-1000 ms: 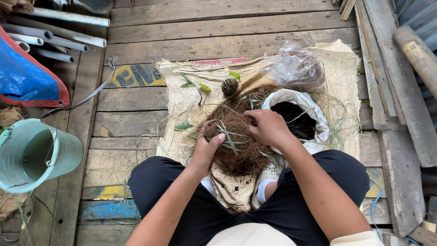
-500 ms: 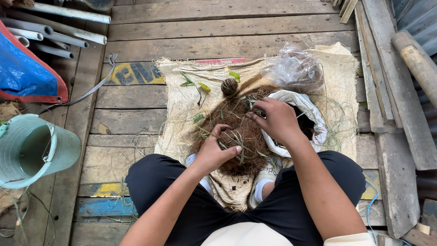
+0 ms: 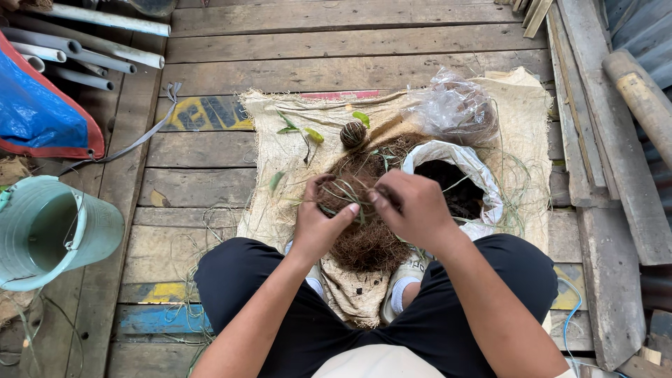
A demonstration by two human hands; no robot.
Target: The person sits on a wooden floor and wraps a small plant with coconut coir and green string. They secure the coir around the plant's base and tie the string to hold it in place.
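Observation:
I sit with knees apart over a burlap cloth [image 3: 280, 224] on a plank floor. A brown mound of coconut fibre [image 3: 367, 241] lies on the cloth between my legs, with thin pale green strands [image 3: 343, 190] across its top. My left hand [image 3: 318, 220] and my right hand [image 3: 413, 206] meet over the mound, fingers pinched on the strands. A small round fibre ball [image 3: 353, 133] rests just beyond the mound.
An open white sack of dark soil [image 3: 455, 185] stands right of the mound, a crumpled clear plastic bag [image 3: 455, 105] behind it. A pale green bucket [image 3: 49, 234] sits at the left. Grey pipes [image 3: 84, 59] and a blue tarp [image 3: 35, 112] lie upper left; timber is stacked at right.
Both hands have drawn together over the fibre mound; the left hand moved up and right, the right hand came down toward it onto the strands.

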